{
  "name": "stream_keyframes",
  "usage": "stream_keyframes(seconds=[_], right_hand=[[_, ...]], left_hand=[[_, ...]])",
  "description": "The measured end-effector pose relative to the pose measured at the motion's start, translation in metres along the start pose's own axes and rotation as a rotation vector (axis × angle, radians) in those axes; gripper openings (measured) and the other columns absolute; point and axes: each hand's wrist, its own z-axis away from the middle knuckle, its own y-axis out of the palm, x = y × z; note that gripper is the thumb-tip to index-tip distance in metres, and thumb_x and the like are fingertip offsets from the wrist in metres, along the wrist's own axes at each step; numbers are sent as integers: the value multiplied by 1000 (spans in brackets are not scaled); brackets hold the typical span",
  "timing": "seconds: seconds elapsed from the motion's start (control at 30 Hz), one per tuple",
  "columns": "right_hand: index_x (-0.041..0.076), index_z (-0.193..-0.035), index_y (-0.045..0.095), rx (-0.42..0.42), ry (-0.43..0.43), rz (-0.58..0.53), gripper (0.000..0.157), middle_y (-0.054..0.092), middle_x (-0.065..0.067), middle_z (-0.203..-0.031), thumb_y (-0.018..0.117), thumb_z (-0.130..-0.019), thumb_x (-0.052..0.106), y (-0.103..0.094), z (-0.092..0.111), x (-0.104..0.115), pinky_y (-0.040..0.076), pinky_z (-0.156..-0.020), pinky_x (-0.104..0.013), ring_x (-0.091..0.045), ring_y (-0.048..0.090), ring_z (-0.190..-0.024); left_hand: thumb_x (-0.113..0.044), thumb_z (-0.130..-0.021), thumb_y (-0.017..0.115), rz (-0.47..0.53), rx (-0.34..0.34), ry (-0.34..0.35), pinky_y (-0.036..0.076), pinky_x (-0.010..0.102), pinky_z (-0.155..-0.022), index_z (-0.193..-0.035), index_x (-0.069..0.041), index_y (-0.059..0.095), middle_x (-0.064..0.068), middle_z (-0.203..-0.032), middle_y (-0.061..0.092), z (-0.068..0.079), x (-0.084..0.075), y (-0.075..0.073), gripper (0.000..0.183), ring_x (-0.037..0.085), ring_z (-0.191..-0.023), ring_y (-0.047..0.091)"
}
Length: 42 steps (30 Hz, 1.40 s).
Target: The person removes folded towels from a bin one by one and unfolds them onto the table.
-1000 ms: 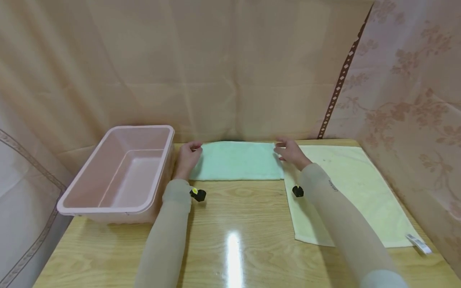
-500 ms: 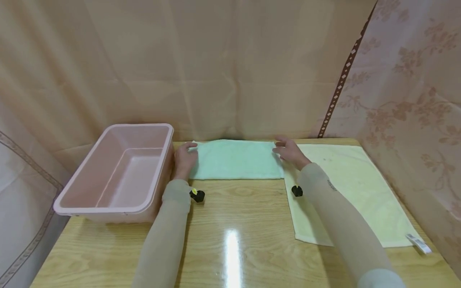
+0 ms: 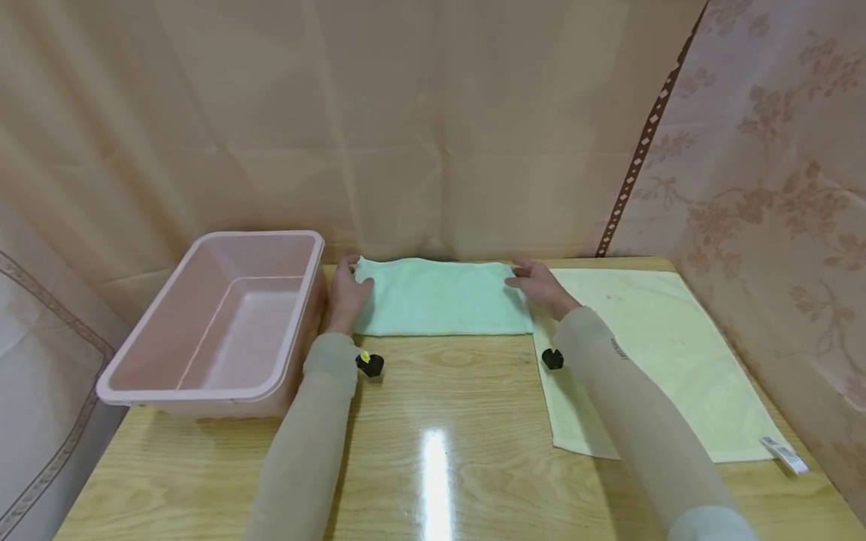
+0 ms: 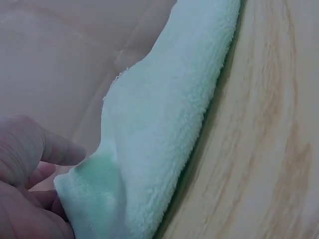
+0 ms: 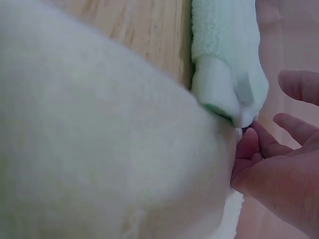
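A folded mint-green towel (image 3: 440, 297) lies along the far edge of the wooden table, its far edge slightly raised and wavy. At its far left corner, my left hand (image 3: 348, 297) grips the cloth, and the left wrist view shows fingers (image 4: 65, 152) around the lifted corner. My right hand (image 3: 544, 289) holds the other far corner. Seen from the right wrist, the thumb and a finger (image 5: 266, 144) meet at that corner while other fingers extend apart from it. The right forearm crosses over a pale yellow towel (image 3: 663, 353) spread flat on the right, partly hiding it.
A pink plastic basin (image 3: 250, 323) stands on the table (image 3: 406, 421) at the left, close beside my left forearm. Beige curtain (image 3: 440, 128) hangs directly behind the table's far edge. Another curtain with floral print (image 3: 778, 188) borders the right side. A white label (image 3: 783, 454) sticks out from the yellow towel's near right corner.
The left hand has shifted slightly left and turned, its thumb now over the green towel's left end. That far left corner is now raised. The right hand has moved slightly inward.
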Motion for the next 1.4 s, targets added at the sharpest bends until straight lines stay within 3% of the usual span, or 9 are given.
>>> stream_keyframes(seconds=[0.33,0.5,0.67,0.77,0.9,1.03,1.23,1.4], right_hand=[[8,-163,16,-3,-1,-65,69,34,-23,-158,54,-106,17,1,1,-1,20,-121,-51,-37,29,-148],[7,-163,14,3,1,-82,72,29,-25,-160,56,-105,17,0,2,5,20,-121,-51,-38,26,-148],[10,-163,14,14,1,-121,74,22,-18,-164,58,-104,16,-4,2,10,25,-118,-52,-35,27,-148],[12,-163,19,12,-13,-133,70,29,-17,-162,56,-105,15,-5,2,12,31,-114,-53,-34,33,-143],[6,-160,28,10,-36,-109,61,47,-22,-147,55,-106,15,-3,2,13,42,-101,-44,-32,48,-126],[0,-152,42,14,-69,-75,51,52,-21,-137,57,-105,15,0,2,11,43,-96,-37,-26,50,-114],[-5,-144,51,16,-127,-33,44,52,-23,-141,59,-104,10,4,0,8,38,-108,-46,-30,47,-122],[-8,-143,50,9,-123,-30,41,52,-25,-144,56,-104,6,7,-2,8,35,-113,-48,-35,46,-133]], left_hand=[[-7,-97,62,73,60,46,42,44,-105,-141,-2,50,25,-122,64,5,-4,3,46,35,-119,58],[-5,-97,62,74,63,61,43,44,-105,-137,-1,54,24,-123,65,6,-5,5,41,35,-119,59],[3,-94,58,77,139,146,45,43,-102,-129,4,60,24,-120,66,6,-9,5,36,34,-115,60],[8,-89,52,28,231,225,46,39,-97,-129,5,61,22,-113,66,6,-12,5,41,33,-109,60],[7,-84,46,-101,360,301,44,34,-79,-130,1,62,15,-101,63,6,-16,6,48,27,-93,57],[0,-92,54,-239,448,362,45,35,-75,-127,-2,66,11,-97,64,10,-19,9,37,25,-88,56],[-11,-99,63,-391,433,498,49,45,-93,-119,-3,74,14,-111,72,16,-22,14,24,31,-105,63],[-9,-99,64,-442,386,537,49,48,-94,-114,-3,77,15,-113,72,20,-23,15,20,34,-108,61]])
